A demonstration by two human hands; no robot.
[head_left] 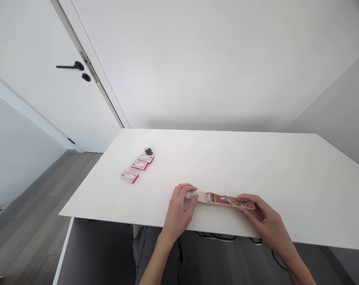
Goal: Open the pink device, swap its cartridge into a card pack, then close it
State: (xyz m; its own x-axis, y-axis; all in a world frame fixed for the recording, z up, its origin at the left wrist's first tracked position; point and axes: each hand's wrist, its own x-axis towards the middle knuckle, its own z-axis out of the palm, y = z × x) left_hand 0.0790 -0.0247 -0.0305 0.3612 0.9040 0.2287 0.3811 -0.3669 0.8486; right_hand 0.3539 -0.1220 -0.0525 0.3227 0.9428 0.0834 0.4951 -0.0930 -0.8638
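Observation:
A long, narrow cardboard sleeve [205, 196] lies near the front edge of the white table [256, 166], with a pink-red tray of small parts [234, 201] slid partway out of its right end. My left hand [181, 209] grips the left end of the sleeve, fingers curled around it. My right hand [264, 217] holds the right end of the pink-red tray, fingers bent over it.
Three small red-and-white boxes [138, 165] lie in a diagonal row at the table's left, with a small black object [149, 151] just behind them. A white door with a black handle [71, 66] stands at the left. Cables hang under the table.

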